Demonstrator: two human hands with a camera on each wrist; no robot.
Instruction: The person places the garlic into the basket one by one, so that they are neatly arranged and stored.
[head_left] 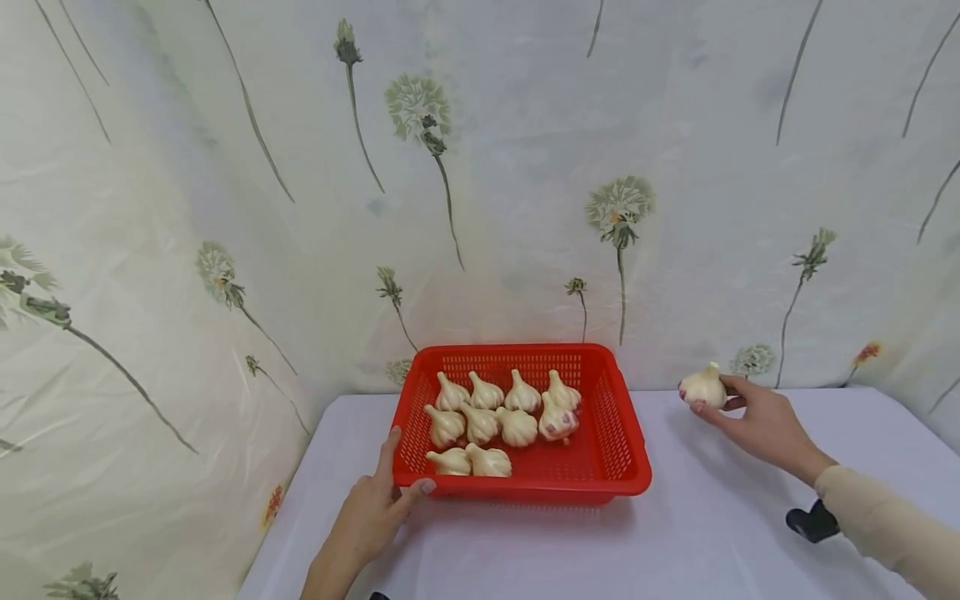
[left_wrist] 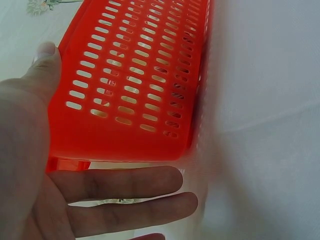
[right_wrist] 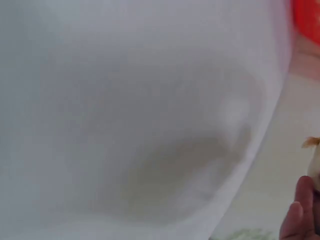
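Observation:
A red perforated plastic basket (head_left: 630, 417) rests on the table with several pale garlic bulbs (head_left: 488, 461) inside, stems mostly pointing up or left. My left hand (head_left: 367, 508) holds its near left corner, thumb on the front rim and a finger along the left side. From the left wrist, the thumb (left_wrist: 46, 62) touches the rim while two other fingers extend straight past the end wall. To the right of the basket, my right hand (head_left: 765, 421) grips a single garlic bulb (head_left: 703, 387) above the table. Only part of that bulb (right_wrist: 316, 170) shows in the right wrist view.
A white cloth covers the table (head_left: 525, 558). Behind and at the sides hangs a pale curtain (head_left: 510, 208) printed with dandelions. Inside the basket, the garlic lies toward the left and middle, with bare basket floor at the right.

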